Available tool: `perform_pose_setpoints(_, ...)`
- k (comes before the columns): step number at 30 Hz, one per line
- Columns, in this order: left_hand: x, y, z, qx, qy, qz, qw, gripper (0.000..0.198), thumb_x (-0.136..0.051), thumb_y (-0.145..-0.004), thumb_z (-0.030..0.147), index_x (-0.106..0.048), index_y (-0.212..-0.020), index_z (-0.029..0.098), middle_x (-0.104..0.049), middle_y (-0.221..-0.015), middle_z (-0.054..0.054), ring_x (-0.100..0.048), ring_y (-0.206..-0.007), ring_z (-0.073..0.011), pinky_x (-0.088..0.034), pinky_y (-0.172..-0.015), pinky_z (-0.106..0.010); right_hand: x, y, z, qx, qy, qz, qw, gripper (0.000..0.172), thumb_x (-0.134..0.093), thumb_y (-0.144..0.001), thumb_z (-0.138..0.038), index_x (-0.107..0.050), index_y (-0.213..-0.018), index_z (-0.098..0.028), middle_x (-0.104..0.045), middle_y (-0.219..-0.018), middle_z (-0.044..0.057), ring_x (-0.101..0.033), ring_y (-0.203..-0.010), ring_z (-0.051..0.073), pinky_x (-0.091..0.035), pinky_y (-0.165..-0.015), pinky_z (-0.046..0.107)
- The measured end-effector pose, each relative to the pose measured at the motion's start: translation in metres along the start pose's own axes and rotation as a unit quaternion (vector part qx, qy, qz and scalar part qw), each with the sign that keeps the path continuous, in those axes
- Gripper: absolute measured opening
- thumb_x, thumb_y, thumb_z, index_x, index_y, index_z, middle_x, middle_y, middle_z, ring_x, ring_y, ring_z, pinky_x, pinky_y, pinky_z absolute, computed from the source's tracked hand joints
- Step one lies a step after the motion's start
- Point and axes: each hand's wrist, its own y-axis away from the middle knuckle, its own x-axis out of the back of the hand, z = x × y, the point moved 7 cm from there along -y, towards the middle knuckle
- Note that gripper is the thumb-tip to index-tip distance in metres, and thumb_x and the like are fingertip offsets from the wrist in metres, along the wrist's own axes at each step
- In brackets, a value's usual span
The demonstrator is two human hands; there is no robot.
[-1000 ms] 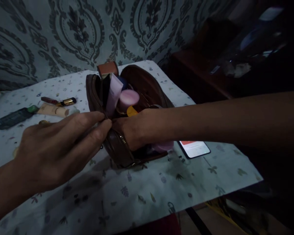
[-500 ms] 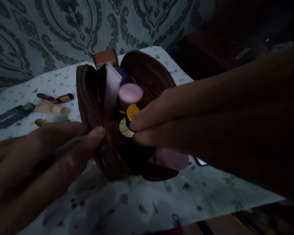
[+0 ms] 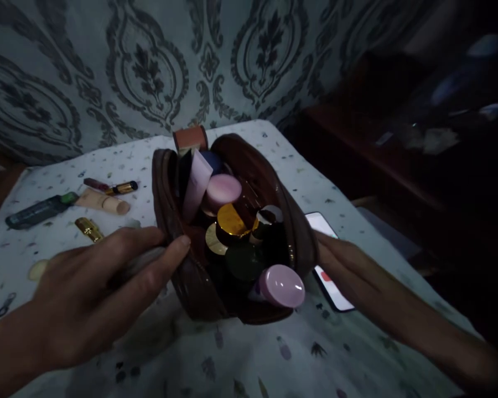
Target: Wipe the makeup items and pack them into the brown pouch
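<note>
A brown zippered cosmetic bag (image 3: 193, 296) stands unzipped on the table. My left hand (image 3: 120, 282) pinches its left rim, thumb over the inner side. On the outside of the right wall rests my right hand (image 3: 336, 262); its fingers are hidden by the bag. Inside are a pale pink tube (image 3: 198, 182), a pink round cap (image 3: 224, 189), a shiny gold lid (image 3: 232, 221), a pale gold lid (image 3: 216, 239), a silver-topped item (image 3: 269, 214) and a dark round lid (image 3: 244, 261). A glossy pink-capped container (image 3: 285, 286) leans at the near end.
Left of the bag lie a green-capped bottle (image 3: 41, 211), a beige tube (image 3: 103, 200), a black-and-gold tube (image 3: 122, 188) and a gold item (image 3: 88, 229). A phone (image 3: 338, 293) with a lit screen lies partly under my right arm. A patterned wall (image 3: 149, 72) rises behind.
My right hand has let go of the gold-lidded item inside the bag and moved out to the bag's right side. My left hand keeps its hold. The view has shifted, showing the phone more.
</note>
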Motion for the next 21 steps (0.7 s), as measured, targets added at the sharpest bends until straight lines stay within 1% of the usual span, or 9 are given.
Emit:
perform_pose_setpoints(4,0.001,-0.005,0.011,-0.061,-0.113,0.011,0.992,0.055,-0.034,-0.098,0.022,-0.031,-0.152,0.034,-0.065,-0.116,-0.009,-0.069,-0.084,-0.0214,-0.053,-0.049,-0.027,-0.009,0.002,0.0,-0.006,-0.06,-0.028,0.998,0.054,-0.029,-0.097,-0.062,-0.066,-0.084,-0.025,-0.068,-0.079,0.006,-0.065,-0.075,0.024,-0.058,-0.07,0.04)
perform_pose_setpoints(5,0.001,-0.005,0.012,-0.069,-0.121,0.009,0.99,0.055,-0.034,-0.098,0.02,-0.031,-0.152,0.031,-0.065,-0.115,-0.01,-0.069,-0.083,-0.0211,-0.052,-0.048,-0.026,-0.006,0.002,0.0,-0.005,-0.054,-0.024,0.998,0.054,-0.03,-0.096,-0.063,-0.065,-0.081,-0.025,-0.068,-0.077,0.006,-0.065,-0.073,0.024,-0.058,-0.068,0.039)
perform_pose_setpoints(7,0.001,-0.005,0.015,-0.079,-0.131,0.013,0.988,0.054,-0.035,-0.097,0.018,-0.032,-0.15,0.027,-0.065,-0.115,-0.012,-0.068,-0.084,-0.0208,-0.051,-0.05,-0.025,0.005,0.001,-0.006,0.007,-0.024,0.007,1.0,0.049,-0.035,-0.094,-0.062,-0.065,-0.087,-0.024,-0.069,-0.081,0.007,-0.064,-0.071,0.024,-0.056,-0.064,0.039)
perform_pose_setpoints(10,0.002,-0.005,0.018,-0.09,-0.14,0.02,0.986,0.051,-0.038,-0.097,0.017,-0.035,-0.148,0.024,-0.064,-0.116,-0.013,-0.068,-0.089,-0.0209,-0.052,-0.055,-0.025,0.032,-0.006,-0.036,0.066,0.043,0.1,0.992,0.038,-0.047,-0.091,-0.054,-0.067,-0.104,-0.024,-0.071,-0.095,0.009,-0.065,-0.076,0.023,-0.054,-0.065,0.036)
perform_pose_setpoints(12,0.002,-0.003,0.02,-0.086,-0.145,0.029,0.985,0.05,-0.038,-0.098,0.018,-0.036,-0.147,0.024,-0.063,-0.116,-0.012,-0.068,-0.087,-0.0196,-0.053,-0.058,-0.025,0.04,-0.016,-0.067,0.125,0.086,0.124,0.981,0.031,-0.049,-0.092,-0.046,-0.068,-0.101,-0.023,-0.071,-0.097,0.009,-0.065,-0.08,0.022,-0.053,-0.07,0.034)
perform_pose_setpoints(14,0.0,0.001,0.021,-0.072,-0.142,0.025,0.987,0.052,-0.037,-0.098,0.017,-0.035,-0.148,0.025,-0.062,-0.116,-0.011,-0.067,-0.082,-0.0179,-0.053,-0.058,-0.024,0.035,-0.031,-0.097,0.175,0.132,0.101,0.97,0.025,-0.05,-0.092,-0.036,-0.069,-0.097,-0.021,-0.071,-0.095,0.007,-0.065,-0.084,0.021,-0.051,-0.076,0.033)
perform_pose_setpoints(17,-0.007,0.014,0.023,-0.049,-0.135,-0.008,0.99,0.057,-0.036,-0.096,0.012,-0.029,-0.151,0.026,-0.061,-0.119,-0.011,-0.066,-0.083,-0.0174,-0.054,-0.06,-0.024,0.016,-0.059,-0.131,0.206,0.234,0.054,0.949,0.024,-0.054,-0.09,-0.027,-0.068,-0.107,-0.016,-0.07,-0.104,0.009,-0.063,-0.099,0.023,-0.047,-0.088,0.033)
perform_pose_setpoints(19,-0.01,0.026,0.024,-0.036,-0.13,-0.023,0.991,0.06,-0.035,-0.094,0.008,-0.026,-0.151,0.024,-0.061,-0.121,-0.011,-0.066,-0.087,-0.0179,-0.055,-0.064,-0.026,0.001,-0.076,-0.145,0.209,0.291,0.027,0.933,0.027,-0.053,-0.092,-0.027,-0.066,-0.112,-0.015,-0.069,-0.11,0.01,-0.061,-0.106,0.025,-0.045,-0.092,0.033)
perform_pose_setpoints(21,-0.011,0.039,0.025,-0.029,-0.121,-0.026,0.992,0.06,-0.034,-0.093,0.005,-0.027,-0.149,0.023,-0.061,-0.119,-0.011,-0.065,-0.089,-0.0182,-0.054,-0.063,-0.026,-0.011,-0.09,-0.153,0.187,0.334,0.007,0.924,0.029,-0.051,-0.095,-0.032,-0.063,-0.115,-0.015,-0.07,-0.111,0.011,-0.062,-0.105,0.025,-0.046,-0.088,0.033)
